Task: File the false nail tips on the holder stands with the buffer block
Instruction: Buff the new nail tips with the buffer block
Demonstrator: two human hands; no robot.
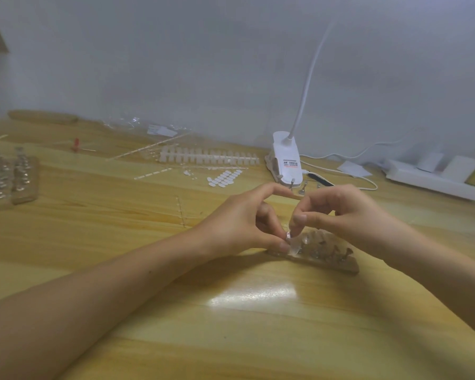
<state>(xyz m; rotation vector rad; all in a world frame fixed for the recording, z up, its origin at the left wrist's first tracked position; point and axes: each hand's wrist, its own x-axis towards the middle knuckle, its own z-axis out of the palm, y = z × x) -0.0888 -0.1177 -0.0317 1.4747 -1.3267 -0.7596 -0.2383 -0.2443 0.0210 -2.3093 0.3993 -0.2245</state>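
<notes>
In the middle of the frame, my left hand [244, 220] and right hand [348, 215] both pinch one clear nail tip [288, 237], fingers curled, on the wooden holder stand [329, 261].

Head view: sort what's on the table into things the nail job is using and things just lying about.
In use: left hand and right hand, both pinching the clear nail tip; wooden holder stand beneath them.
Lying about: clip lamp; white tip strip; white oval pads; power strip; holder boards at far left.
</notes>
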